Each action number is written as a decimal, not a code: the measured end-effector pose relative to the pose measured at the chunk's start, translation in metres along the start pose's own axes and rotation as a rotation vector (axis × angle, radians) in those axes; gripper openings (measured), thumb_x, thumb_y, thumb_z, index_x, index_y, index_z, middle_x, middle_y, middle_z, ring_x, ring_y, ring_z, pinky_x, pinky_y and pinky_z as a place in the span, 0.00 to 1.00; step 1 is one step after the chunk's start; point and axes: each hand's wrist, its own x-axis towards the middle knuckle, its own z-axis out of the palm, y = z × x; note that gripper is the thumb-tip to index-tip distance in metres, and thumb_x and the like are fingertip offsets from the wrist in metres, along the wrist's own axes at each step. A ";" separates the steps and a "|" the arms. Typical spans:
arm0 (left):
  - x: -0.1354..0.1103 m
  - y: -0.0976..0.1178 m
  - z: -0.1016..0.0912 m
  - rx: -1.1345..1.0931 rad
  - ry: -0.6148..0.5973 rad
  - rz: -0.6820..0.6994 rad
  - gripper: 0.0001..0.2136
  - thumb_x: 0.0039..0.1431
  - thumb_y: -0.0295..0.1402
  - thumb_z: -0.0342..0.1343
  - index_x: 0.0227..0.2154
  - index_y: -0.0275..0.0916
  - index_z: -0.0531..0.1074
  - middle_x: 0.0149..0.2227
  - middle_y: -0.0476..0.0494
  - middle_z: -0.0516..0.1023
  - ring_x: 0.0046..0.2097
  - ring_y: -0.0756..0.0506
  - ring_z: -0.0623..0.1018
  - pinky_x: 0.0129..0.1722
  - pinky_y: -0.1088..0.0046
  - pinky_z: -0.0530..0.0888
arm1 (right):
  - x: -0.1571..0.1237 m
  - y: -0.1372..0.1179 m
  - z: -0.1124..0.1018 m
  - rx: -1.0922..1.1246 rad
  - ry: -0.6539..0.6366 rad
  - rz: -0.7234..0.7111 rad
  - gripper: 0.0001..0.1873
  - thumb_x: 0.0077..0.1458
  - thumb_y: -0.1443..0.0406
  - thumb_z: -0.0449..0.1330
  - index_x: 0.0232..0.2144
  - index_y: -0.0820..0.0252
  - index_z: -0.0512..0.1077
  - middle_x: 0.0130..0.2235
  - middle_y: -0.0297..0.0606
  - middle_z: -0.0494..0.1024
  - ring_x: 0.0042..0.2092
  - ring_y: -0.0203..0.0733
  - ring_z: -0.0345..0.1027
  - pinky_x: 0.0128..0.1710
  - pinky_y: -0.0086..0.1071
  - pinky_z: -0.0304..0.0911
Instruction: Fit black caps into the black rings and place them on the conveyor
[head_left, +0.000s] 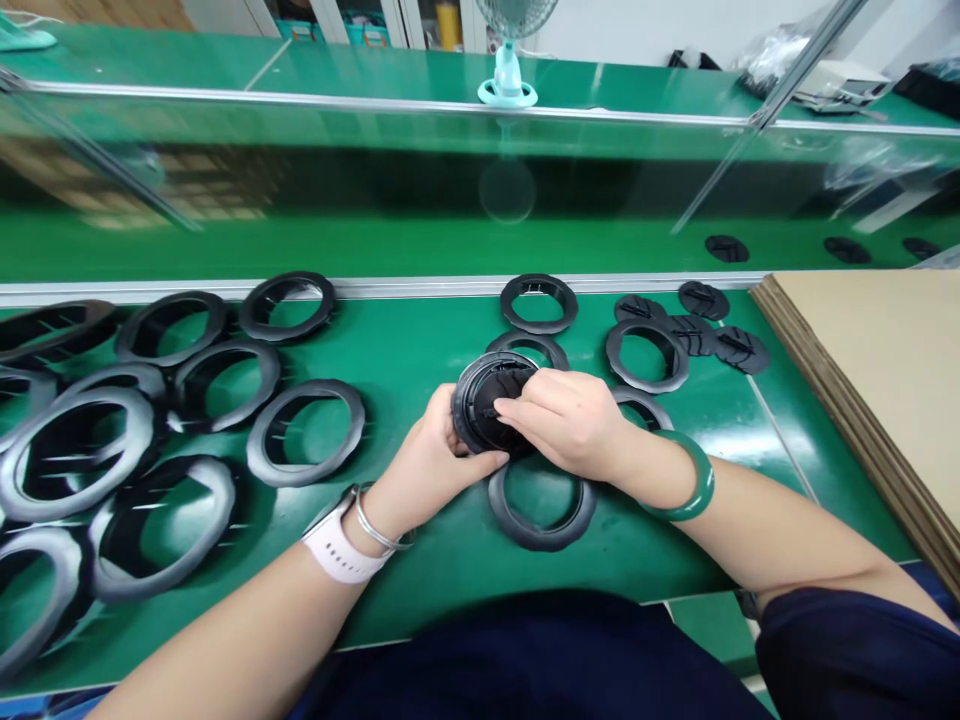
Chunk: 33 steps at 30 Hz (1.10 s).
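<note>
navy shirt (540, 660), six o'clock; black ring (463, 412) is best steadied by clasping, curled left hand (431, 455); right hand (574, 420) half-curled, hold unclear.

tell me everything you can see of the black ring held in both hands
The black ring is round and looks like plastic, its rim catching a grey sheen. A dark disc sits in its opening; whether it is fastened cannot be told. Tilted, it is held over the green table. The left hand grips its left and near side; the right hand reaches over its right side.
</note>
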 end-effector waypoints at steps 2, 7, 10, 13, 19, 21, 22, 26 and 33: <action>-0.001 0.000 0.000 0.006 -0.001 0.000 0.28 0.47 0.31 0.70 0.48 0.41 0.61 0.46 0.45 0.76 0.48 0.41 0.81 0.46 0.61 0.80 | 0.000 -0.001 0.000 -0.020 -0.007 -0.008 0.11 0.66 0.73 0.53 0.37 0.64 0.75 0.29 0.37 0.68 0.31 0.40 0.59 0.29 0.34 0.56; -0.002 0.003 0.001 0.042 -0.001 -0.006 0.27 0.48 0.32 0.69 0.47 0.42 0.60 0.45 0.46 0.77 0.48 0.41 0.81 0.47 0.63 0.79 | 0.000 -0.001 -0.001 -0.023 -0.058 -0.001 0.13 0.67 0.71 0.51 0.34 0.61 0.75 0.28 0.36 0.67 0.30 0.40 0.58 0.29 0.34 0.55; -0.002 0.003 0.000 0.045 -0.014 -0.017 0.27 0.48 0.33 0.70 0.47 0.42 0.60 0.46 0.45 0.77 0.49 0.41 0.80 0.47 0.62 0.79 | 0.000 0.001 -0.001 0.051 -0.068 0.024 0.13 0.68 0.70 0.52 0.34 0.61 0.75 0.29 0.37 0.67 0.31 0.40 0.59 0.30 0.34 0.58; -0.001 0.003 -0.002 0.054 -0.029 -0.018 0.27 0.48 0.33 0.70 0.47 0.42 0.61 0.46 0.46 0.77 0.49 0.41 0.80 0.46 0.63 0.79 | 0.001 0.003 -0.001 0.112 -0.050 0.034 0.12 0.67 0.70 0.54 0.33 0.63 0.75 0.30 0.38 0.69 0.32 0.40 0.61 0.32 0.34 0.59; -0.001 0.003 -0.004 0.128 -0.038 0.008 0.26 0.49 0.34 0.69 0.47 0.43 0.61 0.45 0.47 0.77 0.46 0.43 0.81 0.44 0.65 0.79 | 0.001 0.004 -0.004 0.140 -0.086 0.040 0.12 0.68 0.69 0.53 0.35 0.63 0.76 0.31 0.39 0.71 0.33 0.40 0.62 0.32 0.33 0.61; -0.001 0.004 -0.004 0.160 -0.034 0.015 0.26 0.50 0.34 0.69 0.48 0.42 0.61 0.46 0.46 0.77 0.46 0.43 0.80 0.44 0.66 0.78 | 0.001 0.003 -0.005 0.136 -0.115 0.052 0.12 0.67 0.70 0.53 0.35 0.63 0.76 0.32 0.40 0.72 0.33 0.40 0.63 0.33 0.33 0.62; -0.002 0.005 -0.004 0.175 -0.030 0.020 0.26 0.50 0.34 0.69 0.48 0.42 0.61 0.45 0.46 0.77 0.46 0.43 0.80 0.44 0.66 0.78 | 0.001 0.003 -0.005 0.133 -0.134 0.062 0.12 0.67 0.70 0.53 0.36 0.63 0.76 0.32 0.40 0.72 0.34 0.41 0.63 0.34 0.34 0.63; -0.003 0.007 -0.003 0.214 -0.013 0.028 0.25 0.50 0.35 0.68 0.47 0.42 0.62 0.44 0.47 0.77 0.45 0.43 0.80 0.44 0.66 0.78 | 0.001 -0.003 -0.005 0.097 -0.182 0.098 0.12 0.67 0.71 0.51 0.43 0.65 0.75 0.35 0.43 0.74 0.37 0.43 0.66 0.37 0.36 0.67; -0.005 0.007 -0.003 0.152 -0.029 0.022 0.26 0.50 0.36 0.69 0.48 0.43 0.61 0.45 0.46 0.76 0.47 0.41 0.80 0.46 0.63 0.78 | 0.001 -0.017 0.000 0.004 -0.201 0.147 0.17 0.66 0.74 0.48 0.52 0.72 0.71 0.40 0.49 0.74 0.41 0.47 0.66 0.41 0.41 0.69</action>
